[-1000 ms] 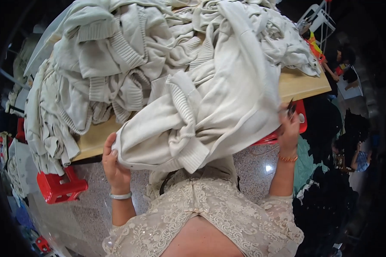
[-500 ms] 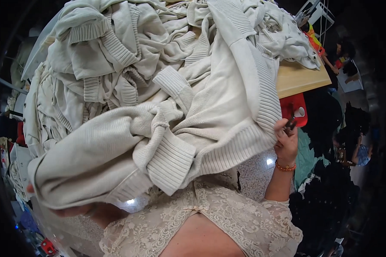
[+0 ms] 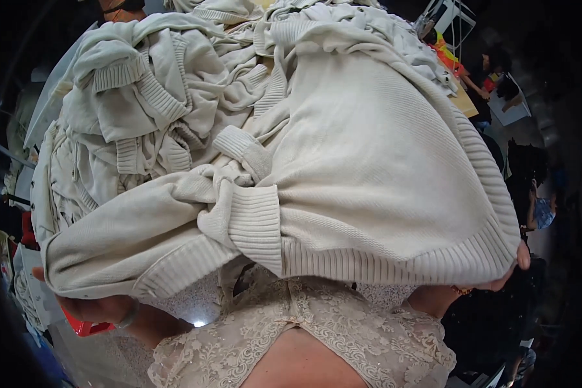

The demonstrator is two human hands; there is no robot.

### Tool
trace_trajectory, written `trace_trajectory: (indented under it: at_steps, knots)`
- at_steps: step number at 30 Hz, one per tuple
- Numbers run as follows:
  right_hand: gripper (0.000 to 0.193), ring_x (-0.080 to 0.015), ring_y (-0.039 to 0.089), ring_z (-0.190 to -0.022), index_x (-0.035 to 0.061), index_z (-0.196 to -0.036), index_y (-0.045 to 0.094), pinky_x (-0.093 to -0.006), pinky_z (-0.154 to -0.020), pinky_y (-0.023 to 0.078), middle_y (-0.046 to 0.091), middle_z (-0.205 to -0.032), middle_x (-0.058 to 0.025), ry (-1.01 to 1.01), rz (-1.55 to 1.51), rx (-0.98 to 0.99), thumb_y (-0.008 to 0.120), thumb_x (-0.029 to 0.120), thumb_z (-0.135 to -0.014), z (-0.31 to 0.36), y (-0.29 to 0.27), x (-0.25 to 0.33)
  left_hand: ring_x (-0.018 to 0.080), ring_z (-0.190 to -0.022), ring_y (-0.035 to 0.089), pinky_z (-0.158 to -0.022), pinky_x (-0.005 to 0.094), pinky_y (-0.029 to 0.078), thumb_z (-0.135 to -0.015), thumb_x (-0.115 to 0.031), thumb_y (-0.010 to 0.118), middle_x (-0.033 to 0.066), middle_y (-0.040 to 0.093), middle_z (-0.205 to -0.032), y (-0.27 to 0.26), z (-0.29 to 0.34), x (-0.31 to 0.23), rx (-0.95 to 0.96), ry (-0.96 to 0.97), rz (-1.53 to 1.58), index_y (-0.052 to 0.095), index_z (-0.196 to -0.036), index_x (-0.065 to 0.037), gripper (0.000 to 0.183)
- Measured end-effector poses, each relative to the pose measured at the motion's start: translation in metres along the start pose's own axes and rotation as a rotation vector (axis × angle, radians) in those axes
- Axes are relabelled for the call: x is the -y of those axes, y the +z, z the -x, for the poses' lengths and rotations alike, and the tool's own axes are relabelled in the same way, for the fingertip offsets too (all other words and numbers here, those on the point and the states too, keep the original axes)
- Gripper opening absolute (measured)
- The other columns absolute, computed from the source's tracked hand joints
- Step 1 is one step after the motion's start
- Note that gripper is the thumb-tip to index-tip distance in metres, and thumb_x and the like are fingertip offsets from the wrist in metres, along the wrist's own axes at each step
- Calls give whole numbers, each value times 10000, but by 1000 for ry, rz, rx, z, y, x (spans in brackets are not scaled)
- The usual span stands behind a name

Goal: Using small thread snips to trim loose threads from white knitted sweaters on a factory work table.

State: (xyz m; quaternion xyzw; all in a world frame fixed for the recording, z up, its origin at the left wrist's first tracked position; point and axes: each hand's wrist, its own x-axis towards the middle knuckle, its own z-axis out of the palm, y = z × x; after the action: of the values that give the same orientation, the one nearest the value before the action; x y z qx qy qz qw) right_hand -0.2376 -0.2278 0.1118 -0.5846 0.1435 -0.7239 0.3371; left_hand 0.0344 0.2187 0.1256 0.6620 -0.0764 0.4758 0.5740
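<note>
A cream knit cardigan with ribbed hem and cuffs is spread across the front of me, its near part lifted off the pile. My left hand is closed on its left end, with the palm beneath and a fingertip showing at the edge. At the lower right corner, my right hand grips the ribbed band, mostly covered by the knit. Whether a tool is still in my right hand is hidden. One ribbed cuff lies over the middle of the cardigan, beside a twisted fold.
More cream knitwear is heaped on the table behind and to the left. A bit of wooden tabletop shows at the far right. There, a person's arm is visible. A red container sits below my left hand.
My right hand, which held small dark snips, has moved right and down under the cardigan. The right panel has spread out wide, covering the red tray. My left hand stays at the left end.
</note>
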Motion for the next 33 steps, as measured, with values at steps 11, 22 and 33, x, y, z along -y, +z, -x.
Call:
trace_trajectory:
  at_steps: [11, 22, 33]
  knots:
    - [308, -133, 601, -617, 8, -949, 618, -292, -554, 494, 638, -818, -40, -87, 366, 198, 437, 257, -959, -5, 25, 7, 251, -1215, 474, -1020, 357, 385, -984, -253, 294, 175, 461, -1338, 11, -2, -3, 218, -336, 594, 313, -1401, -25, 475]
    - [323, 22, 319, -495, -6, -1130, 595, -151, -449, 284, 660, -995, -76, 778, -346, 1059, 434, 238, -994, 64, 96, 13, 138, -898, 592, -800, 258, 472, -910, -152, 488, 99, 632, -1029, 94, 105, -44, 1434, -763, 1058, 594, -1097, 23, 278]
    - [565, -74, 556, -750, -20, -1157, 608, -253, -612, 432, 610, -949, 6, 978, -611, 1850, 821, 238, -702, 91, 101, -7, 114, -933, 571, -816, 237, 430, -884, 3, 467, 82, 627, -1044, 86, 119, -56, 1804, -789, 1093, 588, -1145, 33, 290]
